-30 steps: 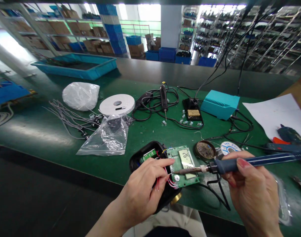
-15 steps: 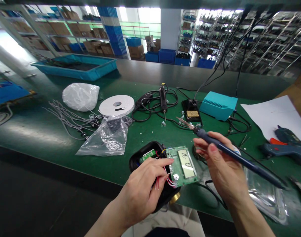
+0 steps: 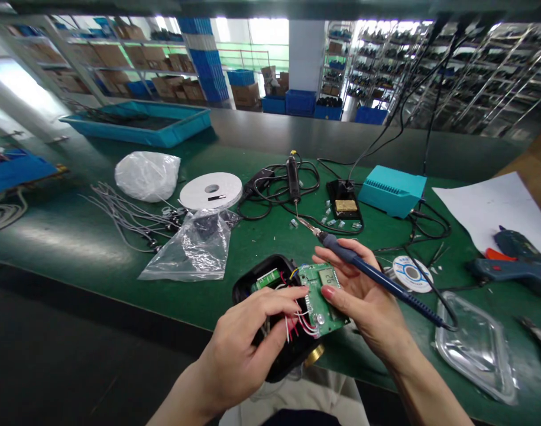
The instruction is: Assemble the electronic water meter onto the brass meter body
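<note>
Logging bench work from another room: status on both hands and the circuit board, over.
Right hand: holding soldering iron, thumb on circuit board. Left hand: at board's edge, beside red and white wires. Display: partly covered by right thumb.

Green circuit board (image 3: 314, 291), tilted, its pale display (image 3: 327, 277) partly covered, overlaps the right side of an open black housing (image 3: 284, 368) at the near edge of the tabletop (image 3: 261, 242). Red and white wires (image 3: 306, 325) meet the board's lower left; several ends hang loose. Blue-handled soldering iron (image 3: 376, 274): slanted above, metal tip pointing far left, apart from the board.
</note>
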Action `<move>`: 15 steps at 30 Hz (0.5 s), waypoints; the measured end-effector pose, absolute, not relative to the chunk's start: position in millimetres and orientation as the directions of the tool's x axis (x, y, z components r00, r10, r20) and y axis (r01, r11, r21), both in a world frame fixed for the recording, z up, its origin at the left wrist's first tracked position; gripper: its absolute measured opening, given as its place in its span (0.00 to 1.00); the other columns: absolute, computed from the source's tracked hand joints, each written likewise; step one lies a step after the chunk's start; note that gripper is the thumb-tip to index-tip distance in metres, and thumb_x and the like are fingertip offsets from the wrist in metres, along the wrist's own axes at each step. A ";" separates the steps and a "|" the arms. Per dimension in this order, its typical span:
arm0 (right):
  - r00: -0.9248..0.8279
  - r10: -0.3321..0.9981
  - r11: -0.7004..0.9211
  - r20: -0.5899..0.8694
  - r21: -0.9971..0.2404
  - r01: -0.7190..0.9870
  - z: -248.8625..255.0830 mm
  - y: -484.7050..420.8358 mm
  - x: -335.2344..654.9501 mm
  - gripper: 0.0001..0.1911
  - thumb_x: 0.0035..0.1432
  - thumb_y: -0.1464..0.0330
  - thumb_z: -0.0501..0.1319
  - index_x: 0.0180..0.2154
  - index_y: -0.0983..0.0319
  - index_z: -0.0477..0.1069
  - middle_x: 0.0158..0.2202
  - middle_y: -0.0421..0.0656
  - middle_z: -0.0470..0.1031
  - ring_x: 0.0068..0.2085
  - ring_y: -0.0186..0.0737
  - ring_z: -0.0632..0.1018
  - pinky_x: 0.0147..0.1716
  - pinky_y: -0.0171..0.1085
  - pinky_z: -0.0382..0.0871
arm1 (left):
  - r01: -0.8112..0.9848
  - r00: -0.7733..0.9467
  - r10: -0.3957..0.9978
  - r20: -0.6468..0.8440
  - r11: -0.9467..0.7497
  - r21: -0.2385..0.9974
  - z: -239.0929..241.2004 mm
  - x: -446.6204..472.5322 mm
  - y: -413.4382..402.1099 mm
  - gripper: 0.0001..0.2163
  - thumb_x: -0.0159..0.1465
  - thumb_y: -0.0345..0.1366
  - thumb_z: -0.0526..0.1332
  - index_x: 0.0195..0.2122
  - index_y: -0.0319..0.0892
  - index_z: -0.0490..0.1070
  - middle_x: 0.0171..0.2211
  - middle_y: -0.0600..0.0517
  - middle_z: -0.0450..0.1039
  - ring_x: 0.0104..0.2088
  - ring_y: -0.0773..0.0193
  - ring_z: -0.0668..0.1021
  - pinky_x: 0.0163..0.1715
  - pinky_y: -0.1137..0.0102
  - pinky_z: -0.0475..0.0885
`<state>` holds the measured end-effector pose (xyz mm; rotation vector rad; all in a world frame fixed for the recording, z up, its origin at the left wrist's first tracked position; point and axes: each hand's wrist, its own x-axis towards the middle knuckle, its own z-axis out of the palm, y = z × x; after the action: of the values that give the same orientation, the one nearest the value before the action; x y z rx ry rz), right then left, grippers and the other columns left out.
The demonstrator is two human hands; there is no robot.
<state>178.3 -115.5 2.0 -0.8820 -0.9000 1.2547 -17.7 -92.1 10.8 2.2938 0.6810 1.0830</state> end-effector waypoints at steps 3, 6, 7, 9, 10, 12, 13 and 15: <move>0.101 0.992 0.110 0.076 -0.915 -0.388 2.3 -115.9 178.1 0.30 0.49 0.74 0.67 0.51 0.50 0.59 0.54 0.43 0.71 0.57 0.42 0.70 0.57 0.48 0.65 | 0.218 0.542 0.638 0.548 -0.736 0.641 15.3 -23.8 -93.2 0.11 0.63 0.23 0.56 0.42 0.43 0.71 0.44 0.51 0.77 0.43 0.65 0.79 0.44 0.72 0.75; 0.108 0.992 0.102 0.065 -0.914 -0.392 3.0 -116.1 177.4 0.30 0.49 0.74 0.67 0.51 0.50 0.59 0.53 0.42 0.72 0.57 0.42 0.70 0.57 0.47 0.65 | 0.212 0.502 0.666 0.551 -0.713 0.668 18.8 -25.0 -94.0 0.11 0.64 0.24 0.56 0.43 0.45 0.72 0.43 0.53 0.78 0.40 0.67 0.80 0.41 0.75 0.76; 0.108 0.992 0.098 0.060 -0.915 -0.392 3.3 -116.0 177.1 0.30 0.49 0.74 0.67 0.51 0.50 0.59 0.53 0.42 0.72 0.57 0.42 0.70 0.57 0.47 0.65 | 0.210 0.494 0.673 0.550 -0.706 0.676 19.8 -24.3 -94.1 0.11 0.64 0.24 0.57 0.43 0.45 0.72 0.42 0.54 0.78 0.40 0.67 0.80 0.40 0.75 0.76; 0.111 0.992 0.094 0.054 -0.916 -0.390 4.1 -115.6 176.6 0.30 0.49 0.73 0.67 0.51 0.51 0.59 0.53 0.43 0.72 0.57 0.42 0.70 0.57 0.48 0.65 | 0.202 0.496 0.670 0.552 -0.707 0.677 21.9 -21.5 -93.6 0.10 0.63 0.23 0.58 0.41 0.44 0.73 0.41 0.54 0.78 0.40 0.68 0.80 0.41 0.75 0.76; 0.112 0.992 0.093 0.053 -0.917 -0.388 4.5 -115.4 176.3 0.30 0.49 0.73 0.67 0.50 0.51 0.59 0.52 0.43 0.72 0.57 0.43 0.70 0.57 0.48 0.65 | 0.201 0.506 0.661 0.554 -0.715 0.669 22.9 -19.8 -93.3 0.10 0.62 0.23 0.58 0.40 0.44 0.73 0.40 0.54 0.78 0.40 0.68 0.79 0.42 0.76 0.75; 0.116 0.992 0.093 0.052 -0.919 -0.384 5.4 -115.2 175.6 0.29 0.49 0.74 0.67 0.50 0.51 0.59 0.52 0.43 0.72 0.56 0.43 0.71 0.57 0.48 0.64 | 0.200 0.527 0.632 0.569 -0.743 0.639 24.6 -16.6 -92.7 0.10 0.61 0.22 0.59 0.38 0.42 0.73 0.38 0.54 0.77 0.39 0.69 0.79 0.41 0.77 0.74; 0.120 0.992 0.092 0.049 -0.920 -0.380 5.9 -115.1 175.3 0.29 0.49 0.74 0.67 0.50 0.51 0.59 0.52 0.43 0.72 0.56 0.43 0.71 0.57 0.48 0.64 | 0.202 0.531 0.621 0.577 -0.754 0.625 25.5 -15.1 -92.7 0.09 0.61 0.21 0.59 0.37 0.41 0.73 0.37 0.53 0.76 0.38 0.70 0.78 0.40 0.78 0.74; 0.125 0.991 0.091 0.048 -0.925 -0.370 6.8 -115.0 174.7 0.29 0.49 0.74 0.66 0.50 0.51 0.59 0.51 0.43 0.72 0.56 0.42 0.71 0.58 0.49 0.62 | 0.217 0.534 0.621 0.574 -0.756 0.617 27.3 -12.2 -93.6 0.09 0.61 0.20 0.59 0.36 0.41 0.73 0.35 0.54 0.75 0.36 0.71 0.77 0.39 0.79 0.73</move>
<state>174.7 -115.0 6.8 -0.9265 -0.8781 1.2339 -12.2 -93.6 27.3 2.2962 0.6805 1.1295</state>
